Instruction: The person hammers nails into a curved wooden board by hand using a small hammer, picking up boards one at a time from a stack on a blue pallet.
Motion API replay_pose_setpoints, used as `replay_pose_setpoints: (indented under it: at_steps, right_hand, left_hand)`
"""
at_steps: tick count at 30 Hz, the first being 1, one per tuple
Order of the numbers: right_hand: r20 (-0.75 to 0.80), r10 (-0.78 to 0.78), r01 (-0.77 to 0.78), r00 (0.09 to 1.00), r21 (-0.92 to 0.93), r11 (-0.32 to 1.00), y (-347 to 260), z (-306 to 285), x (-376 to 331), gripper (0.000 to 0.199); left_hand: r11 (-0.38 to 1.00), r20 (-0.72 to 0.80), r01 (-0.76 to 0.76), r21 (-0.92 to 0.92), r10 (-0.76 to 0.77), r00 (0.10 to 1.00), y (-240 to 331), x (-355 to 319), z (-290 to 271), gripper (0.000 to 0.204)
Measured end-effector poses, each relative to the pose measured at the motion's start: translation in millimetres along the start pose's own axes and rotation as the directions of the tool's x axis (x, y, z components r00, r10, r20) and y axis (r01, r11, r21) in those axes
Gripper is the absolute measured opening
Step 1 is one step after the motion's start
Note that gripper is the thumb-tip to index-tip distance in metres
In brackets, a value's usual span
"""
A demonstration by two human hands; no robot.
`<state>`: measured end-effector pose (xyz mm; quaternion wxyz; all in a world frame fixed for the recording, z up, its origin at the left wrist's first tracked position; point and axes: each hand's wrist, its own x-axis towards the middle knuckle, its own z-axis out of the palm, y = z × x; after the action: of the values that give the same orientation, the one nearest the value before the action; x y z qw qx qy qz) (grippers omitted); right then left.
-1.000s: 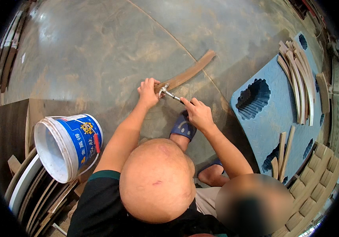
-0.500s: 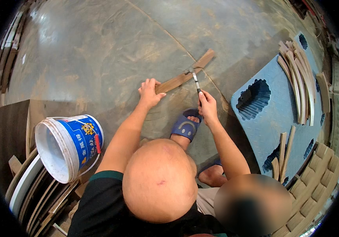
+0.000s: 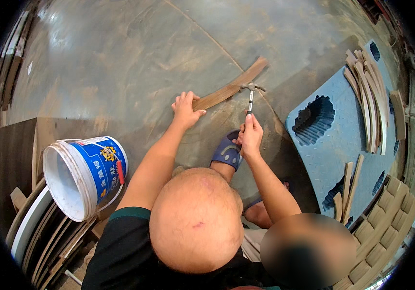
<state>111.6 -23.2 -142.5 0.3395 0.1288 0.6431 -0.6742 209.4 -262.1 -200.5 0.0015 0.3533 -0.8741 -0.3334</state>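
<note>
A curved brown wooden strip lies slantwise over the concrete floor ahead of me. My left hand grips its near left end, thumb on one side and fingers on the other. In my right hand is a claw hammer, held by its dark handle. The hammer's metal head is just beside the strip's right-hand part, close to its near edge; whether they touch I cannot tell.
A white-and-blue bucket lies tipped at left, above stacked curved boards. At right a blue textured plastic panel with hollows bears curved wooden strips. My foot in a blue slipper is below the hammer.
The hammer head has come off the strip toward me and slightly right, and its head now shows side-on. My left hand still grips the strip's end.
</note>
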Motion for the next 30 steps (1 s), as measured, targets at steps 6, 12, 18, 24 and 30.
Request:
replay_pose_setpoints:
  at_steps: [6,12,18,24,30]
  right_hand:
    - [0.134,0.055,-0.032,0.989,-0.168,0.985,0,-8,15,0.033]
    - [0.119,0.041,-0.009,0.992,-0.255,0.967,7,-2,11,0.034]
    - [0.136,-0.029,0.065,0.99,-0.272,0.96,-4,-7,7,0.044]
    - [0.543,-0.521,0.682,0.659,-0.723,0.109,-29,-41,13,0.036]
    - [0.732,-0.424,0.749,0.533,-0.641,-0.165,-28,-29,13,0.043]
  left_hand:
    - [1.0,0.016,0.017,0.023,-0.017,1.0,-3,0,3,0.063]
    - [1.0,-0.022,-0.021,0.006,0.021,1.0,-2,0,2,0.062]
    - [1.0,0.002,0.001,0.006,-0.001,1.0,0,-1,0,0.062]
    - [1.0,0.024,0.015,-0.001,-0.015,1.0,-1,1,1,0.062]
    - [1.0,-0.009,-0.013,0.006,0.013,1.0,-3,1,5,0.061]
